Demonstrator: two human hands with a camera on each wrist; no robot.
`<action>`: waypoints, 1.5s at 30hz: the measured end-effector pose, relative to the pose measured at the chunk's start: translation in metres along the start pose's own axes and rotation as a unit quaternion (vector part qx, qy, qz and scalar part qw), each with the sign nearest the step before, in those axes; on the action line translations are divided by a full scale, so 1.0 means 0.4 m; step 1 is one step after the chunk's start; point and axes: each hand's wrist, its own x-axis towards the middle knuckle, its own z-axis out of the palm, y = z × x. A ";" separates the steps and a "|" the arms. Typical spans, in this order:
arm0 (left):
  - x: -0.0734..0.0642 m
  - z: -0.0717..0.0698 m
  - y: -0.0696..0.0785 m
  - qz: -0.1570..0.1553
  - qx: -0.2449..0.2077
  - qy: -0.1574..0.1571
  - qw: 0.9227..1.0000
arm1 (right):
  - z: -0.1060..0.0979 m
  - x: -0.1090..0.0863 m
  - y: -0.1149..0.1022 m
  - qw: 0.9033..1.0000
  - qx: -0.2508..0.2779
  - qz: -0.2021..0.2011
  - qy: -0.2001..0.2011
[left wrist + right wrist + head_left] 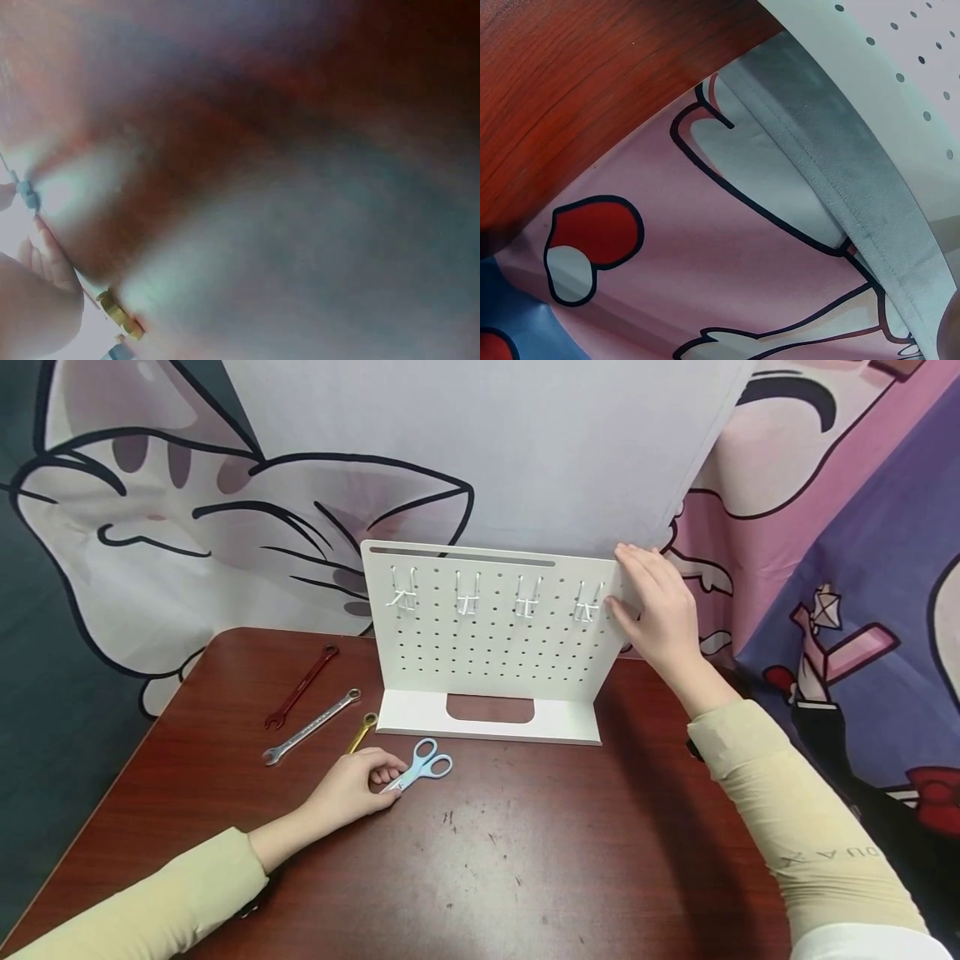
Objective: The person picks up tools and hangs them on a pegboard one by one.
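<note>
Four sets of white hooks (496, 596) are hanging bare along the top rows of the white pegboard (491, 647), which is standing upright on its foot at the far middle of the bench (525, 852). Nothing is hung on it yet, so judging by how things lie, the work is only starting.

The left hand (351, 790) is lying low on the near left of the bench with its fingers curled round the blade end of the blue scissors (420, 766), pinching them while they are resting flat on the wood; the two loops are pointing right, toward the board's foot. The scissors are not yet lifted.

The right hand (660, 610) is steadying the pegboard at its upper right edge, thumb on the front face and fingers wrapping behind.

Three wrenches are lying untouched on the left of the bench: a red wrench (301, 686) farthest, a silver wrench (311, 727) nearer, and a yellow wrench (361, 732) just beside the left hand, partly hidden by it. All four tools appear left to hang.
</note>
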 end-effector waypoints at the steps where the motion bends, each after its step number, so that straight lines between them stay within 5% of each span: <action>1: 0.000 0.001 0.002 -0.005 0.002 0.001 1.000 | 0.000 0.000 0.000 1.000 0.001 0.000 0.001; 17: 0.008 -0.001 0.009 -0.058 -0.048 0.000 0.997 | 0.001 0.002 -0.009 1.000 0.018 0.004 0.022; 45: 0.025 -0.018 -0.002 -0.080 -0.093 -0.033 0.992 | 0.000 -0.001 -0.005 1.000 0.005 0.002 0.006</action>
